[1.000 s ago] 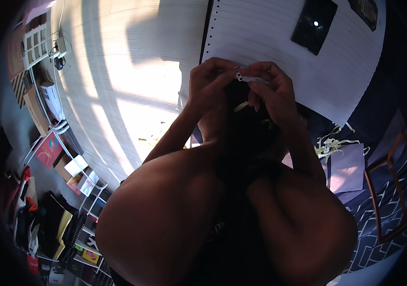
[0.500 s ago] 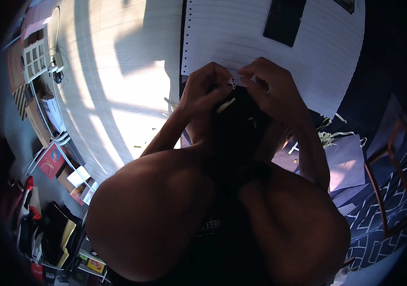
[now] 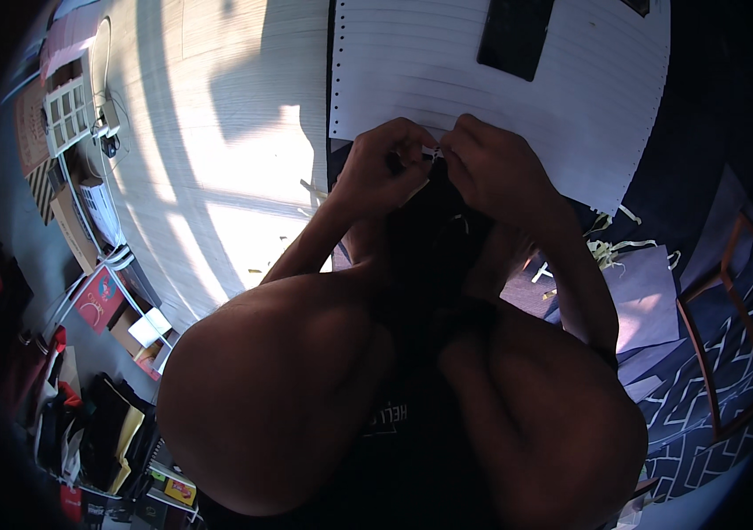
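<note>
My left hand (image 3: 383, 168) is closed in a pinch near the front edge of a large sheet of lined white paper (image 3: 412, 97) with punched holes down its sides. Between its fingertips shows a small white strip with dark spots (image 3: 436, 154); it looks like folded paper, but the detail is too small to be sure. My right hand (image 3: 500, 168) has its thumb and fingers together on the strip's other side. Both hands meet fingertip to fingertip, above my dark clothing.
A dark phone-like slab (image 3: 516, 37) lies on the paper. Pale curled paper strips (image 3: 610, 253) lie right of my right forearm, beside purple-tinted sheets (image 3: 646, 296) and a brown frame (image 3: 703, 362). Boxes, cables and a power adapter (image 3: 109, 117) line the left side.
My right hand has come in from the right and closed its fingers on the small white strip. A loose pale sliver below the left fingers no longer shows.
</note>
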Motion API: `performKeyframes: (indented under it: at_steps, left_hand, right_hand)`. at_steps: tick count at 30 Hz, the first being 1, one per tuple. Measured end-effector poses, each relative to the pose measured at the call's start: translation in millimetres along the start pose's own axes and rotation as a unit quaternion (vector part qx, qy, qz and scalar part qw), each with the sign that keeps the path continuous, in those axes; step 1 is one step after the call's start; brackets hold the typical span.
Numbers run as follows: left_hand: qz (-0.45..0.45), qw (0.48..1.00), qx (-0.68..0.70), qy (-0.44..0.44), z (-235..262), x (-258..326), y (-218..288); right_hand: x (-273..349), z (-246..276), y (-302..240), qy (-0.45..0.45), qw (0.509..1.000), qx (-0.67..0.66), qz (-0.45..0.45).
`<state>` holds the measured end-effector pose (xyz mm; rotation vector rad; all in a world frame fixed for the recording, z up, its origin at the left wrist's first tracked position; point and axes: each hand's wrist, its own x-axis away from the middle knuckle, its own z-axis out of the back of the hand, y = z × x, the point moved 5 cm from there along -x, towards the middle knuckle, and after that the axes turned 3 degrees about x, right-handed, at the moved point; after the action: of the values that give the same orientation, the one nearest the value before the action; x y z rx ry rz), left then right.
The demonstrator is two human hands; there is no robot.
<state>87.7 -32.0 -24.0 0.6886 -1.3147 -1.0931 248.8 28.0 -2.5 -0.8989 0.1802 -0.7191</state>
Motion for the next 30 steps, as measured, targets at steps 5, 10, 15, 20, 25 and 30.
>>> performKeyframes:
  at_steps: [5, 10, 15, 20, 25, 30]
  left_hand:
    - [-0.036, 0.995, -0.087, 0.041, 0.7, -8.4, 18.8]
    - [-0.1, 0.983, -0.152, 0.0, 29.1, -17.8, 58.3]
    - [-0.105, 0.937, -0.302, -0.138, 54.5, -37.7, 132.8]
    - [-0.155, 0.813, -0.474, -0.299, 16.6, -84.8, 175.3]
    - [-0.302, 0.809, -0.449, -0.228, -78.1, -185.3, 172.6]
    - [-0.396, 0.826, -0.394, -0.076, -166.2, -261.2, 151.0]
  right_hand:
    - [6.5, 16.8, 13.2, 0.035, 0.985, -0.157, -0.058]
    - [50.9, 61.8, 105.5, 0.223, 0.847, -0.443, -0.193]
    - [86.3, 138.1, 217.0, 0.453, 0.74, -0.469, -0.167]
    - [91.9, 184.4, 279.0, 0.469, 0.707, -0.49, -0.199]
    - [80.7, 191.1, 304.7, 0.469, 0.72, -0.417, -0.295]
    - [72.4, 189.0, 302.8, 0.474, 0.711, -0.429, -0.293]
